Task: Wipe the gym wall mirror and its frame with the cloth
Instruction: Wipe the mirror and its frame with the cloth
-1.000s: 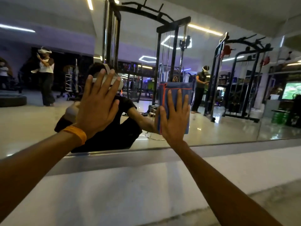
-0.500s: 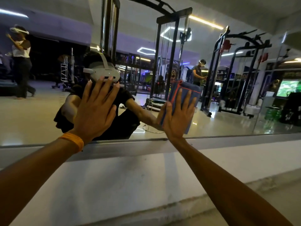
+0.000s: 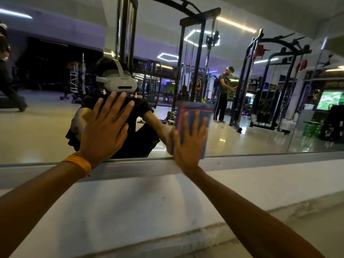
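- Far left, in the mirror point(image 3: 37, 131): reflection of pale gym floor and of a figure in dark clothes, cut off by the picture edge.
- Left hand point(image 3: 104, 131) raised with palm against the glass, fingers straight and spread, holding nothing; orange wristband point(image 3: 78, 165) on the wrist, level with the mirror's lower edge.
- Just above those fingertips, reflected: white headset point(image 3: 119, 83) on the wearer, black shirt below it.
- Behind that reflection: upright posts of a cable machine point(image 3: 188, 62), hexagonal ceiling lights beyond.
- Along the mirror's bottom edge, a grey frame point(image 3: 260, 160) running the full width; below it a white wall ledge point(image 3: 149, 202).
- Right of centre, low on the glass: blue cloth point(image 3: 195, 110) with orange stitching, folded into an upright rectangle, bottom edge just above the frame.
- Right hand point(image 3: 188, 144) flat on the cloth, fingers straight and apart, pressing it to the mirror rather than curling round it; heel of the hand overlapping the frame; slightly blurred.
- Further right, reflected: standing person point(image 3: 223, 94) in dark clothes beside a black rack point(image 3: 247, 81).
- Far right, reflected: bright green screen point(image 3: 329, 100) above dark equipment.
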### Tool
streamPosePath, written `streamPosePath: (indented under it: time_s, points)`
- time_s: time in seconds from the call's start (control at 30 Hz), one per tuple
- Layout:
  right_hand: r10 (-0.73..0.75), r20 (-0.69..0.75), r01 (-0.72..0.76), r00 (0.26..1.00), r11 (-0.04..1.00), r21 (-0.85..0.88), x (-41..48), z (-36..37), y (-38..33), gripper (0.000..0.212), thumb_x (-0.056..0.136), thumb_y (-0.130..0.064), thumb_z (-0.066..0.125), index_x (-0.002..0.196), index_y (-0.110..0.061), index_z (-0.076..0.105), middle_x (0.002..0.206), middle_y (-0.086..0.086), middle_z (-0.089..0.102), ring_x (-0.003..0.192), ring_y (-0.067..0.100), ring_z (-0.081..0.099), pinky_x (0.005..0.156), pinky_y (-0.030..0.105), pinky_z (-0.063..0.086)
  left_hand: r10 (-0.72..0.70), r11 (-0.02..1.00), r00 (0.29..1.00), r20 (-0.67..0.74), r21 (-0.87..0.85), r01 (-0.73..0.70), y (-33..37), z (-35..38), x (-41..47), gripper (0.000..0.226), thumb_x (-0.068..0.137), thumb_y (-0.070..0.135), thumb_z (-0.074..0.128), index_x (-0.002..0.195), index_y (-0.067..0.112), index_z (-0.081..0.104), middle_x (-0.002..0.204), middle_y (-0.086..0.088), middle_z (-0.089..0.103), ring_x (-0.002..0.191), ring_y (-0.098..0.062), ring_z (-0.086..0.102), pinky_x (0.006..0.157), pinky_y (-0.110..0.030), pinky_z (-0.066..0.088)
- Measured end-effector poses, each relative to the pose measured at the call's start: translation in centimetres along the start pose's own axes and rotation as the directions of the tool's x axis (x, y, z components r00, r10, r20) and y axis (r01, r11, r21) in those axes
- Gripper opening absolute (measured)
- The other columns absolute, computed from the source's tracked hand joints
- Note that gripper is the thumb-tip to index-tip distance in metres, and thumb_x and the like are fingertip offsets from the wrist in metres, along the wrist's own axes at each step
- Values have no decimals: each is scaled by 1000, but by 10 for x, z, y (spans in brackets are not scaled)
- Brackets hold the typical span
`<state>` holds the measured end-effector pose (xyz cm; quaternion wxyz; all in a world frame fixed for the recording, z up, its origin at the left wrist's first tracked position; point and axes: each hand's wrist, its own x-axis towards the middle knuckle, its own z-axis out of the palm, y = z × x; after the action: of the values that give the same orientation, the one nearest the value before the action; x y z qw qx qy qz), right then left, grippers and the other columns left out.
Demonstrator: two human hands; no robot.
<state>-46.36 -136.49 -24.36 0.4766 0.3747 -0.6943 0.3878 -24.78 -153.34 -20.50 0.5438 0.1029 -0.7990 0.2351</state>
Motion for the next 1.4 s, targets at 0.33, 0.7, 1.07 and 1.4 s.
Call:
streamPosePath:
  time_s: [0.33,0.7,1.07,1.4]
  points:
    - [177,-32,-176,984,984,30,-1,-28,93,58,111,-52,17,164,-32,5,173,12,6,159,36,-3,124,67,12,-1,1000,998,69,11,1,-9,-4,-16,62,106,33,33,164,13,21,173,-13,9,160,-33,6,126,-60,16]
    - [-633,343,673,694,740,4,-23,-34,97,54,110,-44,29,162,-32,26,172,5,19,159,33,9,129,53,6,28,998,995,96,62,-34,-15,-12,-25,62,107,34,32,164,12,23,173,-14,11,160,-35,9,126,-60,15]
    - [-778,307,787,548,604,126,-9,-8,-14,53,109,-41,38,160,-26,35,170,8,24,159,31,7,129,49,2,-12,994,998,54,106,6,-26,-19,-35,65,106,36,34,164,10,21,172,-18,9,159,-40,8,126,-63,7]
    - [-511,291,529,809,848,20,-24,-26,43,54,112,-43,27,162,-23,30,170,15,20,158,40,5,128,56,0,2,998,997,82,68,-8,-13,-16,-39,65,105,32,36,163,7,22,172,-17,13,159,-38,11,126,-63,12]
